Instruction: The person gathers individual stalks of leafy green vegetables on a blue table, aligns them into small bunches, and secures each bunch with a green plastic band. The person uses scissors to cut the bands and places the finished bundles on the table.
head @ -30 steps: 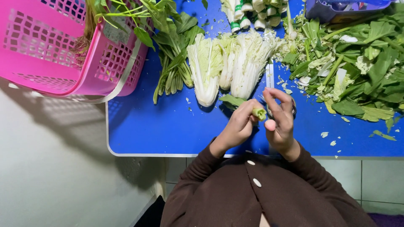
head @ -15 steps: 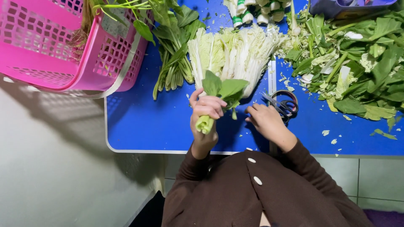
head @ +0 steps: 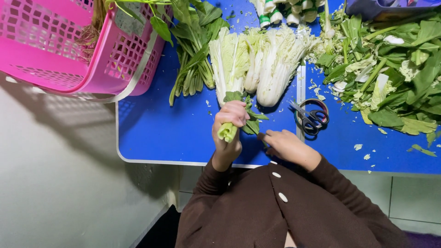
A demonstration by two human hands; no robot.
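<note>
My left hand (head: pixel 228 126) is closed around a small leafy green (head: pixel 228 132); its pale cut stem points toward me and its dark leaves (head: pixel 250 120) spread out behind the fist. My right hand (head: pixel 287 146) rests low on the blue table (head: pixel 161 133) just right of those leaves, fingers loosely spread, holding nothing. Its fingertips almost touch the leaves. Black-handled scissors (head: pixel 313 117) lie on the table just beyond my right hand, apart from it.
Halved napa cabbages (head: pixel 262 64) lie past my hands, with long-stemmed greens (head: pixel 193 59) to their left. A pink plastic basket (head: pixel 69 46) overhangs the table's left corner. Cut leaf trimmings (head: pixel 390 73) are heaped at the right. The table's near edge runs by my wrists.
A second ago both hands were together over by the scissors. Since then my left hand has carried the leafy green leftward, and my right hand has drawn back from the scissors toward me.
</note>
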